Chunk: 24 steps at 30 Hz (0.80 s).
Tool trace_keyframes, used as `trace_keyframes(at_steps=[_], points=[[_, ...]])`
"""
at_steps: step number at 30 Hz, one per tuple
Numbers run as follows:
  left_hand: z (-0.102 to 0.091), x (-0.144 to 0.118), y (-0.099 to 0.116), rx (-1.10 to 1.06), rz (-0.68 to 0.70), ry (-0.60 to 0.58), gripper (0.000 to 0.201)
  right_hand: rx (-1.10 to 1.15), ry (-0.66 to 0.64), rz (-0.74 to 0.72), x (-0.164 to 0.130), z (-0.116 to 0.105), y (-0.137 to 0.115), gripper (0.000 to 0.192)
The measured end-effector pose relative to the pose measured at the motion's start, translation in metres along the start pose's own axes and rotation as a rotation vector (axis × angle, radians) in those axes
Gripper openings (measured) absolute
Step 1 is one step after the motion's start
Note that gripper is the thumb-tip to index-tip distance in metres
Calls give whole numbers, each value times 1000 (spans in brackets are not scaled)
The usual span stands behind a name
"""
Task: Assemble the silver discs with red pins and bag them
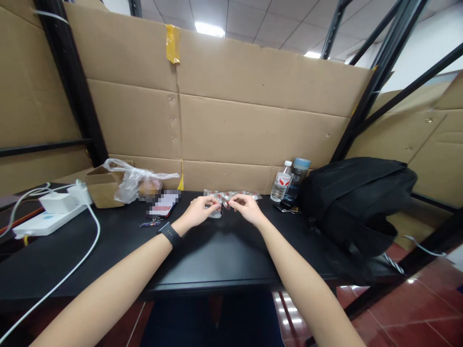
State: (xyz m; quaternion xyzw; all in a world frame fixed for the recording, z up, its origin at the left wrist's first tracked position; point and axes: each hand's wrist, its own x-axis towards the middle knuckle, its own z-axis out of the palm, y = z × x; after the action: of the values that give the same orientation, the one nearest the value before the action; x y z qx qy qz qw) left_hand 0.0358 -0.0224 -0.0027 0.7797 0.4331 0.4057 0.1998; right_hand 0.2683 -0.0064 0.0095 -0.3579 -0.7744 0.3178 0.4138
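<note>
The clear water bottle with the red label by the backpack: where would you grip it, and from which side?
Grip the water bottle around its labelled middle, coming from the left-front. It stands upright; a darker bottle and the black backpack crowd its right, cardboard backs it.

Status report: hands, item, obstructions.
Left hand and right hand both pinching small clear packets. Packets at table rear. Bottles, black bag to right, apart.
</note>
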Motion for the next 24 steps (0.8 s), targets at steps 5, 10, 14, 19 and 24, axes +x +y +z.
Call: trace_keyframes(at_steps=[5, 10, 14, 19, 24], points=[[0, 0, -3, -34, 2, 11, 31, 198, -21, 66, -1, 20, 6, 39], [-1, 0, -3, -6, -18, 22, 29, 339, -40, 140, -3, 27, 5, 42], [-1, -1, 0, 8, 14, 44, 29, 433, -13, 139, -5, 28, 4, 46], [1, -1, -1, -19, 26, 46, 30, 474, -13, 140, -3, 30, 6, 53], [4, -2, -2, 9, -3, 67, 35, 428, 7, 126, -4, 30, 7, 62]])
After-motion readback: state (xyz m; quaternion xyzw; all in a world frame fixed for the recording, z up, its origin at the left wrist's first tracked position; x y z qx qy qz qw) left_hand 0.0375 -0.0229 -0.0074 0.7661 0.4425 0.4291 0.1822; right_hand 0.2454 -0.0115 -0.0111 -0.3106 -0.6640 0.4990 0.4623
